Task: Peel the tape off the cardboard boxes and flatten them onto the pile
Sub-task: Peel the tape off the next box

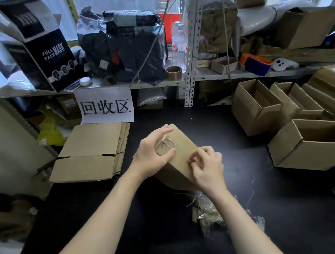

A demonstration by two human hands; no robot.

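Observation:
A small brown cardboard box [183, 148] sits tilted on the black table [277, 207], its taped face turned up. My left hand [152, 152] grips its left end, thumb on the near side and fingers over the far edge. Clear tape [166, 143] shows wrinkled beside that hand. My right hand [207, 166] has its fingertips curled onto the box's right part, pinching at the tape's end. A pile of flattened boxes [91, 152] lies to the left on the table.
Several open cardboard boxes [310, 145] stand at the right. Peeled tape scraps [207, 213] lie near the front under my right forearm. A shelf [238, 74] with bags, a tape roll [173, 72] and a paper sign [105, 107] runs along the back.

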